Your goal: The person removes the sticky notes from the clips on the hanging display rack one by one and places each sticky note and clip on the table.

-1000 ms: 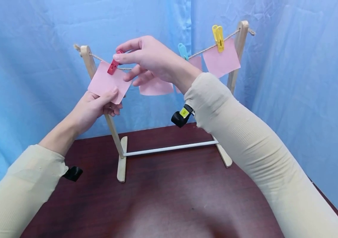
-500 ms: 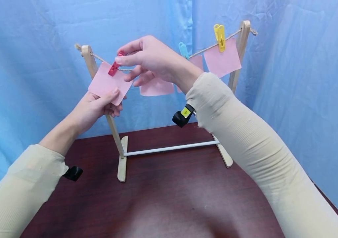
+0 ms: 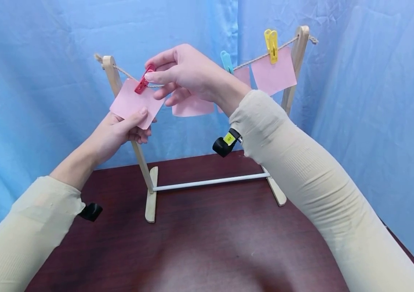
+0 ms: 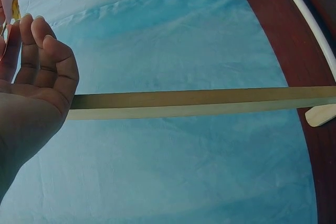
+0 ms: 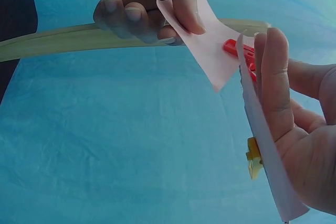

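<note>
The left hand [image 3: 119,132] has a pink note [image 3: 134,99] pinched near its lower edge, thumb on the front. The right hand [image 3: 188,75] is up and to the right of that, thumb and index pinching a red clothespin [image 3: 142,84] that overlaps the note's top edge, right by the rope [image 3: 123,72]. Can't tell if it's biting the rope too. Another pink sheet [image 3: 194,108] hangs behind the right hand's fingers, then further right there's a light blue peg [image 3: 226,61] and a yellow peg [image 3: 273,48]. White bar [image 3: 210,181] runs below both hands, low over the desk [image 3: 207,235].
</note>
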`<control>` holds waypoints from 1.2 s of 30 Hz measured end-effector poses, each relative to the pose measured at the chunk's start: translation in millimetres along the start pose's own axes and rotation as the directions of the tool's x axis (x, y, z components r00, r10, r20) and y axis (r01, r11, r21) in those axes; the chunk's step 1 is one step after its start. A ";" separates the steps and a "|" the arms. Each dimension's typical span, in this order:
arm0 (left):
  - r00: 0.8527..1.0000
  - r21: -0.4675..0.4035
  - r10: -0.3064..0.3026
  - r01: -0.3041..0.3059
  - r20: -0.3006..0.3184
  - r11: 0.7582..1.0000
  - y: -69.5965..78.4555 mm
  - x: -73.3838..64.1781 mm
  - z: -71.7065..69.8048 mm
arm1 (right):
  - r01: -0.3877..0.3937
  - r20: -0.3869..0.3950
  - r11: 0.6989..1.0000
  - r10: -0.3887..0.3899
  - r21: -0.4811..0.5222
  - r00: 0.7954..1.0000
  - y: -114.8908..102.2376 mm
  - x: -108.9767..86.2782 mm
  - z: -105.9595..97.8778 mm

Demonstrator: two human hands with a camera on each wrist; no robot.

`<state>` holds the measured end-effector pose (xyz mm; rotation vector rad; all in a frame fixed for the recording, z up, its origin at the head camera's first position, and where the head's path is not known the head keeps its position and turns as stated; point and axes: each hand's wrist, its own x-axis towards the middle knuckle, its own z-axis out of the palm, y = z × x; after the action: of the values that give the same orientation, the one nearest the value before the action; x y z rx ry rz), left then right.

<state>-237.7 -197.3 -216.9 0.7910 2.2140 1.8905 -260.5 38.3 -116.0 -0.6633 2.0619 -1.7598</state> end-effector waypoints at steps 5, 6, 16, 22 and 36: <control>1.000 -0.002 -0.006 0.006 -0.006 1.000 -0.9 1.3 -0.2 | 0.003 -0.004 1.000 -0.003 0.008 1.000 1.3 0.8 -0.5; 1.000 -0.002 -0.007 0.007 -0.007 1.000 -1.0 1.5 -0.2 | 0.004 -0.004 1.000 -0.004 0.008 1.000 1.7 1.0 -0.6; 1.000 -0.001 -0.023 0.023 -0.020 1.000 0.0 3.7 0.1 | 0.031 -0.053 0.999 -0.030 0.024 0.998 3.1 2.6 0.1; 1.000 -0.016 -0.014 0.013 -0.014 1.000 0.3 4.0 -0.5 | 0.055 -0.066 0.998 -0.054 0.020 0.996 4.3 1.6 0.4; 0.998 -0.041 -0.050 0.049 -0.024 0.998 1.6 1.6 0.0 | 0.103 -0.143 0.990 -0.089 0.092 0.986 8.2 -0.8 -0.7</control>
<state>-238.6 -196.5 -215.0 0.7032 2.1816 1.9261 -261.3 40.3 -123.9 -0.6377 2.0453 -2.0005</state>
